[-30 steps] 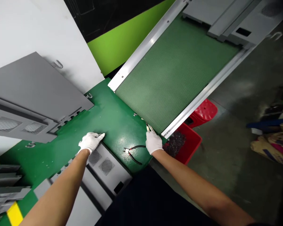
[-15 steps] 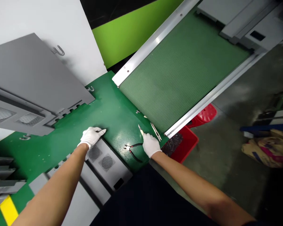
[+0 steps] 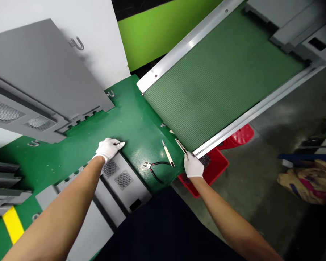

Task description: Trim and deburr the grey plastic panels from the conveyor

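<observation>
My left hand [image 3: 108,148], in a white glove, is closed over the top corner of a grey plastic panel [image 3: 137,185] with mesh vents, lying on the green bench [image 3: 125,127]. My right hand [image 3: 193,165], also gloved, has its fingers closed on the near end of a slim, pale utility knife [image 3: 180,145] beside the conveyor's end. Left of that hand lies a cream-handled craft knife [image 3: 168,153], blade pointing away. Side cutters [image 3: 154,168] with black and red handles rest open between the panel and the craft knife.
A ribbed green conveyor belt [image 3: 220,87] with metal rails runs up to the right, bearing grey parts [image 3: 290,25]. Another grey panel [image 3: 51,79] leans against the white wall near metal hooks [image 3: 77,43]. A red bin [image 3: 216,168] of dark scraps stands below the bench edge.
My right hand has let go of the craft knife, now lying on the bench, and moved right to the utility knife. My left hand stays at the panel's corner. The view has shifted slightly.
</observation>
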Tool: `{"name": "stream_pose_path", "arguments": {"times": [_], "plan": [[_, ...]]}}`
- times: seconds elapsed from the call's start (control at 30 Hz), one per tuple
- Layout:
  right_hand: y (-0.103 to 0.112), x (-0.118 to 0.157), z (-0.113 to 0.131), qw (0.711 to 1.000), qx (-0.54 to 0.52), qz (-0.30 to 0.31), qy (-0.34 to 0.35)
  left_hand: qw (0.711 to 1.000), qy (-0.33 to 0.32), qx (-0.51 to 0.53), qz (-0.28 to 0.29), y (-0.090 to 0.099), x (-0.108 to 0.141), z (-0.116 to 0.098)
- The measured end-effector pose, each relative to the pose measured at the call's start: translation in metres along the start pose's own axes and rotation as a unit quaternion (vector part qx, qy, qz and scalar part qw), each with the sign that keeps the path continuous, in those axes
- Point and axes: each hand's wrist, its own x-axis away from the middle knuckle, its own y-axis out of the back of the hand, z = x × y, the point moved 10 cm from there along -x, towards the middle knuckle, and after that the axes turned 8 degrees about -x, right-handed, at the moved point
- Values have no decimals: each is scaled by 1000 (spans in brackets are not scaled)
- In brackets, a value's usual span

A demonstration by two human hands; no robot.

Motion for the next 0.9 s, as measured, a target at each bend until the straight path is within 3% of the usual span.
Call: {"name": "stream_pose_path", "arguments": {"times": [0.1, 0.3, 0.4, 0.57, 0.67, 0.77, 0.9], "plan": [[7, 15, 15, 999, -38, 7, -7, 999, 10, -4, 35, -1, -3, 2], [-18, 85, 137, 966, -24, 136, 220, 992, 18, -45, 117, -5, -12, 1], [-26, 102, 162, 959, 28, 151, 239, 991, 14, -75, 111, -3, -13, -1], [-32, 93, 163, 960, 28, 187, 205, 990, -75, -17, 115, -6, -15, -10], [-48, 85, 168, 942, -60, 295, 150, 980, -113, 4, 163, -9, -18, -14], [-63, 84, 198, 895, -151, 393, 148, 971, -129, -4, 201, -11, -25, -17], [-73, 78, 252, 858, -188, 441, 183, 962, -154, -21, 226, -16, -37, -20]]}}
